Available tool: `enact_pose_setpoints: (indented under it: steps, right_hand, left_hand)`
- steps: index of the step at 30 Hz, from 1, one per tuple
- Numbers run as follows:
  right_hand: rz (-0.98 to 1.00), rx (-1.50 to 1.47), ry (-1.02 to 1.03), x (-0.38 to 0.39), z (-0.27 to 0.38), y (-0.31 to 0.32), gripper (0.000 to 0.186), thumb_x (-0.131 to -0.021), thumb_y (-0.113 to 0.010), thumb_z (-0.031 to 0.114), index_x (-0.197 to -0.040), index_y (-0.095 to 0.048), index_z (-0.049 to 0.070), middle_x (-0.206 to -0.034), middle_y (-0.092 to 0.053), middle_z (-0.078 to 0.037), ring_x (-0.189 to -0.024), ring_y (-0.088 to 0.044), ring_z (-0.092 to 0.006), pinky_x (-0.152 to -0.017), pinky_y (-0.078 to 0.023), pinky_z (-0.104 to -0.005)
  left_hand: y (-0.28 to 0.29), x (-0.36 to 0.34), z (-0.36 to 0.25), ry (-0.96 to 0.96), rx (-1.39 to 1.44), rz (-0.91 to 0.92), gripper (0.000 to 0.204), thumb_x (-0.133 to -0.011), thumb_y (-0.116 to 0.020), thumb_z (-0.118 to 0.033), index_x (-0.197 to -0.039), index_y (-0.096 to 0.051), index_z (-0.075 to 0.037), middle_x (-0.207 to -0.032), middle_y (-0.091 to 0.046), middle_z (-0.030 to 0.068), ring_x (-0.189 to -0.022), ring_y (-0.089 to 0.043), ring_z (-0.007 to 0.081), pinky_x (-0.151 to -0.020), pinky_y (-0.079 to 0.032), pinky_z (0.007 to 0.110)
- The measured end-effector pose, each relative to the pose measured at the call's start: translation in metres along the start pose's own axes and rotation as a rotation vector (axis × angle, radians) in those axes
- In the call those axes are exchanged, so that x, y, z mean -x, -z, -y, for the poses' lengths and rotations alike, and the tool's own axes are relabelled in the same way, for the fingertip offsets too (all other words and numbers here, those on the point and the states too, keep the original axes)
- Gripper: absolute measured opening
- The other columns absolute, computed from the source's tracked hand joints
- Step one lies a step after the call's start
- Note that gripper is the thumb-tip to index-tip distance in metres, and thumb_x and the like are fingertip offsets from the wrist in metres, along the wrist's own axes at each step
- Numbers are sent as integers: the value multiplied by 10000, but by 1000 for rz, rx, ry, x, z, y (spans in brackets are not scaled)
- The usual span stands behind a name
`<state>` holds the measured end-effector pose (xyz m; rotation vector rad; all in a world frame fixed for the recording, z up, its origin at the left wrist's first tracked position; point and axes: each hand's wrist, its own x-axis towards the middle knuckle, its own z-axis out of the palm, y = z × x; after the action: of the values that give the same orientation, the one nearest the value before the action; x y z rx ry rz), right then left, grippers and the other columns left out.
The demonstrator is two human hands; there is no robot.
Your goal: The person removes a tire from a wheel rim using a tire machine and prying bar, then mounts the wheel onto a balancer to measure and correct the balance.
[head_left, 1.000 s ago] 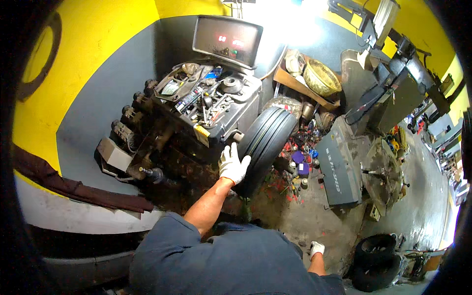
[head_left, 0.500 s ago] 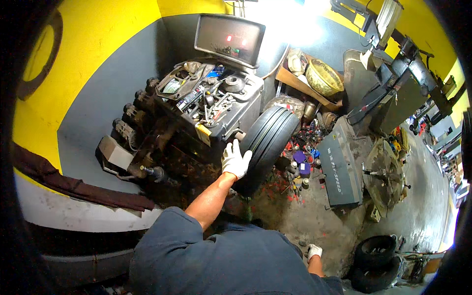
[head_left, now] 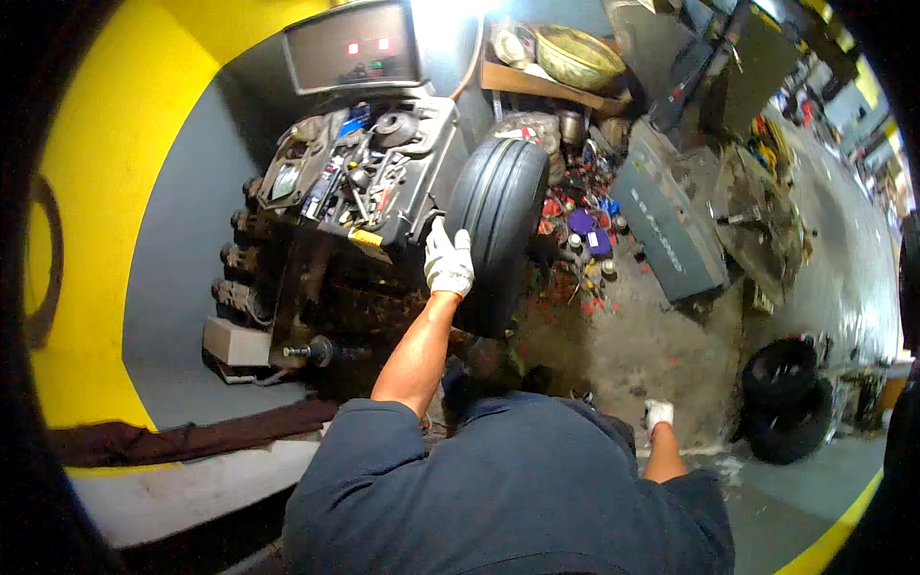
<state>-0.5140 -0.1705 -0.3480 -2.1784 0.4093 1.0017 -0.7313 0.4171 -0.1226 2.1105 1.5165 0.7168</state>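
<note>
A black ribbed tyre [head_left: 498, 225] stands upright on the side of a wheel balancer [head_left: 450, 134], its tread facing me. My left hand [head_left: 448, 263], in a white glove, reaches up to the tyre's left side. Its fingers are stretched out and its thumb is apart, resting at the tyre's edge by the shaft. The wheel's inner face is mostly hidden. Low on the right, my right hand [head_left: 658, 414], also in a white glove, hangs over the floor beside my body. Its fingers look curled, and nothing shows in them.
The balancer's top tray [head_left: 369, 177] holds loose tools and weights under a lit display panel [head_left: 353, 48]. Purple-lidded cans [head_left: 599, 241] and red scraps litter the floor. A tyre changer [head_left: 762, 216] stands at right, near stacked tyres [head_left: 786, 402]. A dark cloth [head_left: 192, 433] lies at left.
My view has turned, so the balancer and tyre sit higher and further left. My left hand stays at the tyre. Two red lights now show on the display instead of one.
</note>
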Motion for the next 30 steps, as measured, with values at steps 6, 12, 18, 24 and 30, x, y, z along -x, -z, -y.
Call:
enact_pose_setpoints:
  steps: [6,12,18,24,30]
  right_hand:
    - [-71,-180,102,5,9,2,209,-863,-680,148,-1036,-644,36,-698,-591,-103,-492,-578,-242,-440,-453,-410]
    - [-135,88,236,56,68,-15,675,-849,-729,287,-1364,-541,-106,-1296,-650,-272,-1167,-645,-371,-973,-495,-386]
    - [-33,98,252,73,112,-46,673,-877,-702,315,-1367,-537,-116,-1395,-587,-275,-1304,-564,-379,-1099,-434,-394]
    - [40,36,308,89,157,-71,387,-869,-673,296,-1061,-681,-40,-1023,-730,-217,-957,-693,-325,-853,-525,-404]
    - [36,36,346,75,157,-110,299,-859,-675,273,-993,-695,6,-957,-730,-182,-898,-693,-298,-819,-528,-392]
  left_hand:
    - [-11,-35,-43,-113,-142,24,734,-1022,-483,-500,-1517,-366,29,-1509,-443,261,-1383,-440,401,-1152,-354,448]
    - [-17,-52,-70,-142,-235,25,756,-1003,-501,-511,-1482,-413,68,-1485,-474,286,-1381,-455,405,-1156,-348,452]
    - [-26,-68,-83,-191,-267,40,767,-989,-509,-540,-1462,-434,60,-1463,-494,287,-1354,-488,405,-1124,-386,464]
    - [-31,-79,-100,-173,-338,102,762,-993,-487,-555,-1452,-455,52,-1450,-502,295,-1345,-496,412,-1120,-389,470]
    - [-34,-90,-100,-272,-380,108,746,-998,-471,-556,-1396,-498,74,-1377,-554,318,-1285,-542,434,-1083,-418,482]
